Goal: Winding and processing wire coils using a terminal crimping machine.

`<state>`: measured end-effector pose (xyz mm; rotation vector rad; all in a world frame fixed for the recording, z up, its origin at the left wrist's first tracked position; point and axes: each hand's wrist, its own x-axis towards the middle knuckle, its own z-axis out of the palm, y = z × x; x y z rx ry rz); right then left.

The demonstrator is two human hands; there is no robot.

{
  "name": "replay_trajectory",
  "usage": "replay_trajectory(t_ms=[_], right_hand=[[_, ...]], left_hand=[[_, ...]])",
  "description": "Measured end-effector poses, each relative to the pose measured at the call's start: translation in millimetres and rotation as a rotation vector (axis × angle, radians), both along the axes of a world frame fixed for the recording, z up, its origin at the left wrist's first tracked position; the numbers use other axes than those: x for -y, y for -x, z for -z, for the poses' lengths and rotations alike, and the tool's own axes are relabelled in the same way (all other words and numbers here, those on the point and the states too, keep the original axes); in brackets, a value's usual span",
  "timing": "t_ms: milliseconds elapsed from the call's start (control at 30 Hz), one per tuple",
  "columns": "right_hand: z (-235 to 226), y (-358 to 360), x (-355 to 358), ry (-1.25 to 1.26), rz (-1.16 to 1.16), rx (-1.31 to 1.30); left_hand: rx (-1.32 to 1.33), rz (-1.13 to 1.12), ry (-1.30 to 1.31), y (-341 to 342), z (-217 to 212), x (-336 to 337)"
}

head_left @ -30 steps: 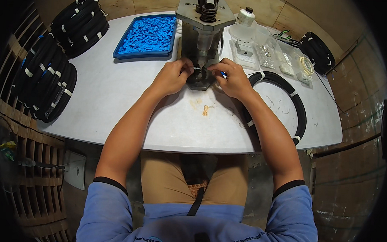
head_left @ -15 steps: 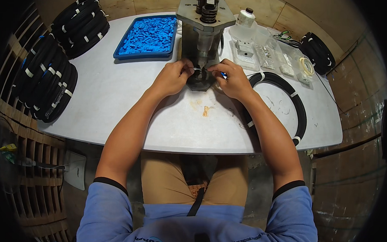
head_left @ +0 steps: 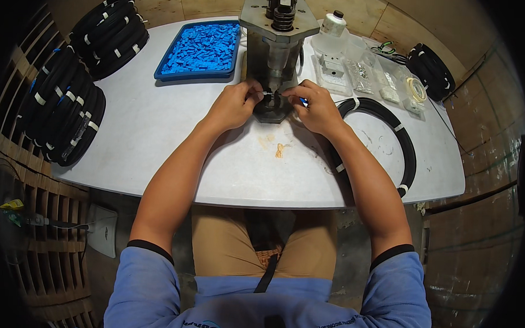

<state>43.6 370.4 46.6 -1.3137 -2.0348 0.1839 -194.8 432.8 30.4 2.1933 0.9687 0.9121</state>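
Note:
A metal bench press point(head_left: 273, 54) stands at the far middle of the table, and both my hands meet at its lower tooling. My left hand point(head_left: 239, 104) comes in from the left, thumb and forefinger pinched at a tiny pale metallic part point(head_left: 266, 93) under the ram. From the right, my right hand point(head_left: 316, 108) has its forefinger and thumb reaching to the same spot. A small blue piece point(head_left: 303, 101) shows between its curled fingers. What lies between the fingertips is mostly hidden. A black cable coil point(head_left: 409, 149) tied with white bands lies beside my right forearm.
A tray point(head_left: 157, 75) of small blue parts sits left of the press. Stacked black coils point(head_left: 62, 108) line the left edge, with another coil point(head_left: 430, 71) at the far right. A white bottle point(head_left: 333, 23), bags of small parts point(head_left: 361, 78) and a tape roll point(head_left: 416, 89) stand right.

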Motion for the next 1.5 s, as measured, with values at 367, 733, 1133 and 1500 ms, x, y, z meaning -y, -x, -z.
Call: replay_trajectory(t_ms=[367, 733, 1133, 1500], right_hand=[[-1.4, -0.5, 0.6, 0.016, 0.000, 0.003], [-1.1, -1.3, 0.6, 0.022, 0.006, 0.006], [-2.1, -1.4, 0.9, 0.036, 0.002, 0.009], [-2.4, -0.6, 1.4, 0.034, 0.008, -0.005]], left_hand=[[0.005, -0.018, -0.017, -0.4, -1.0, 2.3], [-0.019, -0.033, 0.001, -1.2, -3.6, 4.2], [-0.004, -0.011, -0.017, -0.3, -3.0, 3.0], [-0.004, -0.022, 0.048, -0.1, -3.4, 3.2]])
